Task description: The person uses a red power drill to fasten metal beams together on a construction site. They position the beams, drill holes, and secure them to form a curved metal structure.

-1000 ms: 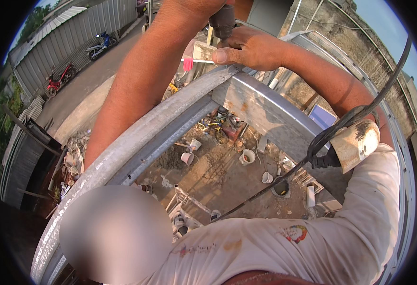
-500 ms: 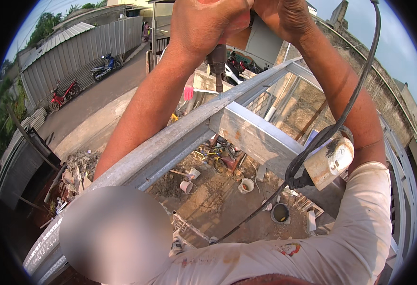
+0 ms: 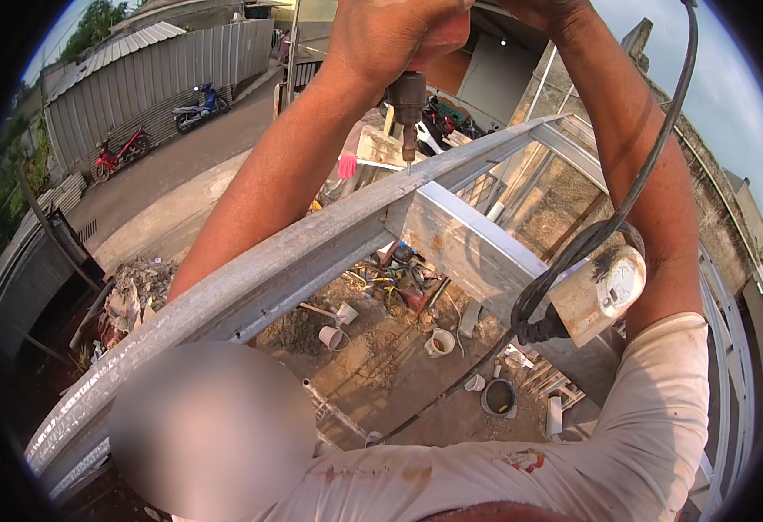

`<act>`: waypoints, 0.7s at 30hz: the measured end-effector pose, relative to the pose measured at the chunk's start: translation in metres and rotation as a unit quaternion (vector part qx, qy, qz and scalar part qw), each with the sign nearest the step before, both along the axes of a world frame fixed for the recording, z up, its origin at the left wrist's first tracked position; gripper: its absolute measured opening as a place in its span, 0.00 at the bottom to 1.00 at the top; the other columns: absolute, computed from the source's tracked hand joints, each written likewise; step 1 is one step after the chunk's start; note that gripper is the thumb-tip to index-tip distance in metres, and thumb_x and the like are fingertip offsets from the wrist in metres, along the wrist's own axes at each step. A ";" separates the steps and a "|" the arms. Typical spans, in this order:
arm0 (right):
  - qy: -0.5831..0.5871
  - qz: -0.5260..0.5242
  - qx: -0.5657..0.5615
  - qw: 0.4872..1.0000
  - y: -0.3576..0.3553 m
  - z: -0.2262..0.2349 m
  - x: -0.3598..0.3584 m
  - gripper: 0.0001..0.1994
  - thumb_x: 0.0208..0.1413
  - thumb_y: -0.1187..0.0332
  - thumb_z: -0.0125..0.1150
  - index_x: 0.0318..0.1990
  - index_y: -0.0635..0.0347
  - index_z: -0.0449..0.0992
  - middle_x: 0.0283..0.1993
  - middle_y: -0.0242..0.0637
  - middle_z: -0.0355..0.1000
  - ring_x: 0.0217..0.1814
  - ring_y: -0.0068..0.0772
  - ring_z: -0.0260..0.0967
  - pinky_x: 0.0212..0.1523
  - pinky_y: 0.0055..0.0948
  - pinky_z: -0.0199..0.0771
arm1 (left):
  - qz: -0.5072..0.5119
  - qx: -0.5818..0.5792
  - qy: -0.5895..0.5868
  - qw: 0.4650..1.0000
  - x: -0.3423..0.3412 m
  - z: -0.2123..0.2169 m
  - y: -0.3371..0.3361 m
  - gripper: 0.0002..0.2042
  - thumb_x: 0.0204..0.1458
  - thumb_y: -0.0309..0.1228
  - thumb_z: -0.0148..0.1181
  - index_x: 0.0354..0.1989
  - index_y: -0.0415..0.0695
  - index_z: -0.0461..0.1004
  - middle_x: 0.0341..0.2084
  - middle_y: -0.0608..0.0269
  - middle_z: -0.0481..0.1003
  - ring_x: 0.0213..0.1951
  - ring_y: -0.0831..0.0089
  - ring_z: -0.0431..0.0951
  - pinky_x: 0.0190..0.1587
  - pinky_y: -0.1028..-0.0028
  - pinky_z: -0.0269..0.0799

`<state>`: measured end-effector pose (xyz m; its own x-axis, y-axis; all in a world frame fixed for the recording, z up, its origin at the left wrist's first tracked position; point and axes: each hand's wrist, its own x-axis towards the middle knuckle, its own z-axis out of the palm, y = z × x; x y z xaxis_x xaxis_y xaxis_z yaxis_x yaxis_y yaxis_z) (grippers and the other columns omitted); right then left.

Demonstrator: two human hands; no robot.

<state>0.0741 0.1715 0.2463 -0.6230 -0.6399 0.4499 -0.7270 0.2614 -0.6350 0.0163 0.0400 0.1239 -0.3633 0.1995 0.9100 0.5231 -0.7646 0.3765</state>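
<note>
My left hand [image 3: 403, 39] is wrapped round the red body of a power drill [image 3: 408, 97], whose upper part is cut off by the top edge. The drill points down, its dark chuck below my fist. Its tip meets the top of a long grey metal beam [image 3: 312, 222]. At the top edge, my right hand [image 3: 542, 12] is mostly out of the picture, close to the left one; its fingers are hidden. A second metal channel [image 3: 473, 235] joins the beam just right of the drill tip. Beside my right arm hangs a dirty white socket block [image 3: 603, 294] with a black cable [image 3: 573, 254] looped at it.
Far below, the ground holds buckets [image 3: 498, 398], a pink pail [image 3: 331, 337] and scattered debris [image 3: 408, 274]. More metal framing [image 3: 734, 348] runs along the right. A road with a red motorbike [image 3: 120, 154] and a blue one [image 3: 200, 108] lies at the far left, by a corrugated fence [image 3: 160, 83].
My view has shifted a little, and both hands sit slightly higher in the picture. Less of my right hand shows. The drill remains upright, in my left hand, at the beam.
</note>
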 end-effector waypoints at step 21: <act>-0.014 -0.280 0.313 0.907 0.057 -0.175 0.024 0.38 0.66 0.37 0.33 0.42 0.66 0.79 0.38 0.43 0.75 0.44 0.37 0.70 0.51 0.33 0.67 | 0.041 -0.084 -0.131 0.987 0.010 0.001 -0.001 0.17 0.49 0.43 0.59 0.36 0.40 0.75 0.26 0.65 0.73 0.28 0.77 0.72 0.30 0.74 0.68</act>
